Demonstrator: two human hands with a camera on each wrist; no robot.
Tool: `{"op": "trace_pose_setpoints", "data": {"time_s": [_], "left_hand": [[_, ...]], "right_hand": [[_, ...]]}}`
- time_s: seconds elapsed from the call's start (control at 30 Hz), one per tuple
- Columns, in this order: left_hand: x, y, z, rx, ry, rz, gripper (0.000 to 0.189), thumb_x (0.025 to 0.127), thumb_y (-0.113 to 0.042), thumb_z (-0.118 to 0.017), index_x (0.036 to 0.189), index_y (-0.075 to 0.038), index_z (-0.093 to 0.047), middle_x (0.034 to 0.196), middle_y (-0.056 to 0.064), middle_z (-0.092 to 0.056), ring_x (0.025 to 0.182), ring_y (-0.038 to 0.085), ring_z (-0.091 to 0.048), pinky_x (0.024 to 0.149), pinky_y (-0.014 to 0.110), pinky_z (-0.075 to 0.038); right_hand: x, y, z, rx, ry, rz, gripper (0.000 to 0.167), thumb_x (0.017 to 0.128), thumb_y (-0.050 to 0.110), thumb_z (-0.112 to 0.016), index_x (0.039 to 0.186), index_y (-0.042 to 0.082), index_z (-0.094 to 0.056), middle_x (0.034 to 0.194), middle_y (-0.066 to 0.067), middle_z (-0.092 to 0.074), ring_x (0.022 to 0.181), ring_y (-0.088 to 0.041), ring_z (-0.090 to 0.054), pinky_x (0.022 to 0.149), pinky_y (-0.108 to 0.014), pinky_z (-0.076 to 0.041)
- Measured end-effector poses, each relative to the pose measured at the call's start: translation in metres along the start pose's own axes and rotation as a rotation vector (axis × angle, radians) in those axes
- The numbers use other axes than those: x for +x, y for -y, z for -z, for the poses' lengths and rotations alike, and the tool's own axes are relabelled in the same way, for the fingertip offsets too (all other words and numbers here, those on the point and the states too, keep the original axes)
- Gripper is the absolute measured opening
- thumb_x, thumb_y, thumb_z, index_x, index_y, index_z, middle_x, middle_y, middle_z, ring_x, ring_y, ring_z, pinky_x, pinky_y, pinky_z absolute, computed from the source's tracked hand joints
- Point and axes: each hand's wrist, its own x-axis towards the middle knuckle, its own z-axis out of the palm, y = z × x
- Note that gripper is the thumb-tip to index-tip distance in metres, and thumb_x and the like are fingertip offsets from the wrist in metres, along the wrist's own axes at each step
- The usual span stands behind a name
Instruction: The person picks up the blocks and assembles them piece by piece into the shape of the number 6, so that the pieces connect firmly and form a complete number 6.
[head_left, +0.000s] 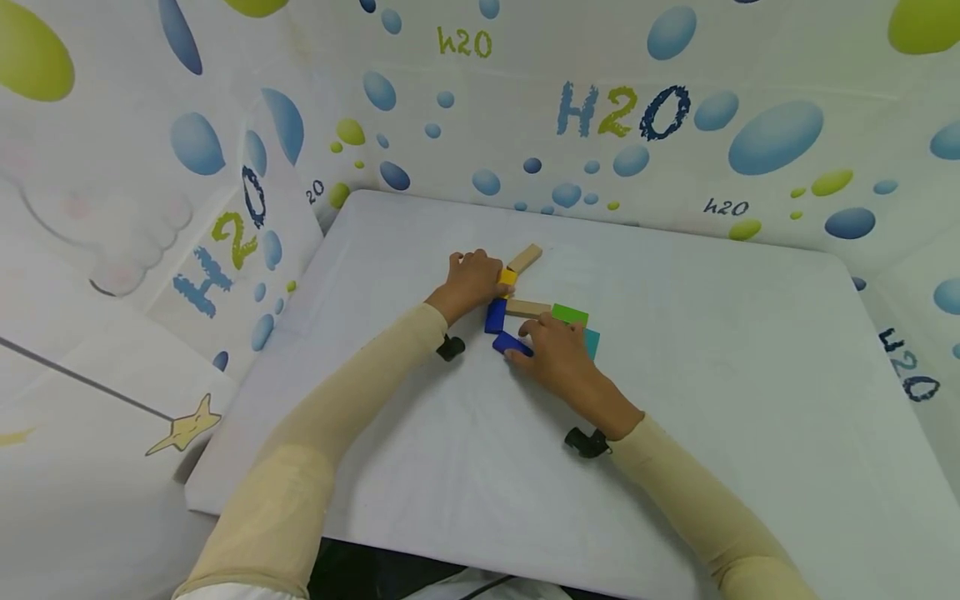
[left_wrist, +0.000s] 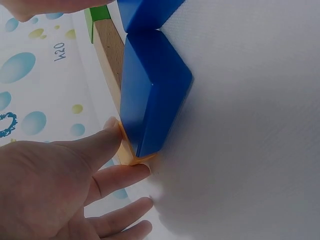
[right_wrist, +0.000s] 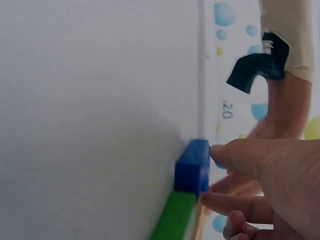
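Note:
My left hand (head_left: 472, 279) pinches a yellow block (head_left: 507, 282) between thumb and index finger; in the left wrist view its other fingers are spread. Against the yellow block lies a blue block (head_left: 496, 317), large in that view. A second blue block (head_left: 512, 344) lies nearer, angled to the first, and my right hand (head_left: 558, 354) holds it between thumb and index finger. Right beside that block in the right wrist view is a green block (right_wrist: 175, 217). The right hand partly covers a teal block (head_left: 592, 342).
One plain wooden block (head_left: 524, 257) reaches away from the yellow block. Another wooden block (head_left: 528, 308) runs from the first blue block to a bright green block (head_left: 570, 315). All lie on a white-covered table (head_left: 750, 375), with a printed curtain (head_left: 510, 108) behind.

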Motion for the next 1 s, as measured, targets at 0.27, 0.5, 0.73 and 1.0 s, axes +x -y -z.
{"op": "trace_pose_setpoints", "data": {"time_s": [0.27, 0.5, 0.73, 1.0], "left_hand": [[0.002, 0.000, -0.002, 0.008, 0.010, 0.013, 0.048, 0.106, -0.050, -0.061, 0.133, -0.011, -0.066, 0.119, 0.011, -0.060, 0.122, 0.030, -0.056, 0.121, 0.058, -0.026], [0.002, -0.001, -0.001, -0.007, 0.001, 0.017, 0.040, 0.106, -0.049, -0.062, 0.115, -0.011, -0.068, 0.115, 0.010, -0.059, 0.121, 0.030, -0.056, 0.121, 0.059, -0.025], [0.001, -0.002, 0.002, -0.019, -0.004, 0.011, 0.040, 0.105, -0.049, -0.062, 0.117, -0.011, -0.067, 0.114, 0.010, -0.059, 0.119, 0.029, -0.055, 0.121, 0.059, -0.025], [-0.002, -0.003, 0.006, -0.027, -0.002, 0.011, 0.041, 0.106, -0.049, -0.061, 0.118, -0.010, -0.067, 0.115, 0.010, -0.060, 0.119, 0.028, -0.055, 0.121, 0.058, -0.025]], "right_hand": [[-0.008, -0.026, 0.027, 0.014, 0.060, -0.074, 0.048, 0.097, 0.044, -0.076, 0.131, 0.011, -0.072, 0.129, -0.016, -0.066, 0.120, -0.034, -0.063, 0.096, -0.058, -0.038], [-0.026, -0.037, 0.029, 0.030, 0.112, -0.036, 0.051, 0.093, 0.042, -0.081, 0.131, 0.008, -0.071, 0.118, -0.013, -0.065, 0.104, -0.029, -0.064, 0.088, -0.053, -0.035], [-0.034, -0.036, 0.021, 0.016, 0.091, -0.009, 0.042, 0.095, 0.035, -0.081, 0.129, 0.011, -0.071, 0.099, -0.004, -0.058, 0.093, -0.022, -0.058, 0.090, -0.053, -0.035], [-0.037, -0.035, 0.023, 0.000, 0.070, 0.032, 0.039, 0.095, 0.030, -0.082, 0.128, 0.013, -0.072, 0.102, -0.004, -0.060, 0.097, -0.022, -0.060, 0.089, -0.053, -0.037]]}}
